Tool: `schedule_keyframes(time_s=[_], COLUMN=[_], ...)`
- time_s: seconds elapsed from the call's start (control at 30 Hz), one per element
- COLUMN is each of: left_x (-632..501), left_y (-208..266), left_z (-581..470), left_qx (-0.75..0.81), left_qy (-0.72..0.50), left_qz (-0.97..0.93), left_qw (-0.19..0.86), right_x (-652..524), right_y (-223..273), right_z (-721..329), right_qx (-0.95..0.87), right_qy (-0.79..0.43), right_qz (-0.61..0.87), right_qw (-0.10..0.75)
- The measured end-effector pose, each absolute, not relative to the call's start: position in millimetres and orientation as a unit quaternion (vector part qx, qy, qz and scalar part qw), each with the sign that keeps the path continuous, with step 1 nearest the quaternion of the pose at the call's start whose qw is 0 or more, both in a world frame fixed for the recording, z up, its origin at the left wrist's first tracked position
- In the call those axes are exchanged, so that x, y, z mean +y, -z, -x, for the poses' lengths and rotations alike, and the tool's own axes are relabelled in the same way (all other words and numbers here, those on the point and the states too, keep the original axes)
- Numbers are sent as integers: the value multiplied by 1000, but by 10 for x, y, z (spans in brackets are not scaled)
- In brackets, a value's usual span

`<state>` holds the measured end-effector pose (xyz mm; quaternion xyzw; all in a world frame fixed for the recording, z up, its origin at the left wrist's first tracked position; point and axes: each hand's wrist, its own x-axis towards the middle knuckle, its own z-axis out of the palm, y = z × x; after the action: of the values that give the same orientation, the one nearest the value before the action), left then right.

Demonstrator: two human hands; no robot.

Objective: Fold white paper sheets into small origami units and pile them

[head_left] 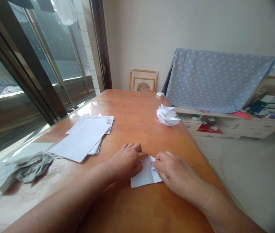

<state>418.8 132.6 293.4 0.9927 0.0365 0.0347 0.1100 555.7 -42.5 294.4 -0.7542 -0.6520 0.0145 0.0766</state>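
Observation:
A small sheet of white paper (142, 176) lies on the wooden table, with a crease running down its middle and its top part folded. My left hand (130, 160) is at its upper left edge, index finger stretched to the paper's top and the other fingers curled. On the right side, my right hand (172, 170) has its fingers bent and its fingertips pressed on the folded flap. It covers the paper's right part. Beyond my hands, several folded white paper boats (168, 116) stand nested together near the table's right edge.
A stack of white paper sheets (81, 139) lies to the left on the table (130, 113). Nearer me is a crumpled grey cloth (34, 166). A small white box (160, 94) sits at the far end. A window stands left; a cloth-covered object (220, 81) stands on a low cabinet (239, 126).

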Motion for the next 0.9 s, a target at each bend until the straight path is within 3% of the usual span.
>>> schedule_keyframes(time_s=[0.9], left_x=[1300], left_y=[-2955], left_z=[-4178], left_qx=[43], left_qy=[-29], left_qz=[-996], left_qw=[66], right_x=[-417], right_y=[-2953], right_z=[-5527], right_qx=[-652], right_qy=[6], right_qz=[758], right_qw=[23])
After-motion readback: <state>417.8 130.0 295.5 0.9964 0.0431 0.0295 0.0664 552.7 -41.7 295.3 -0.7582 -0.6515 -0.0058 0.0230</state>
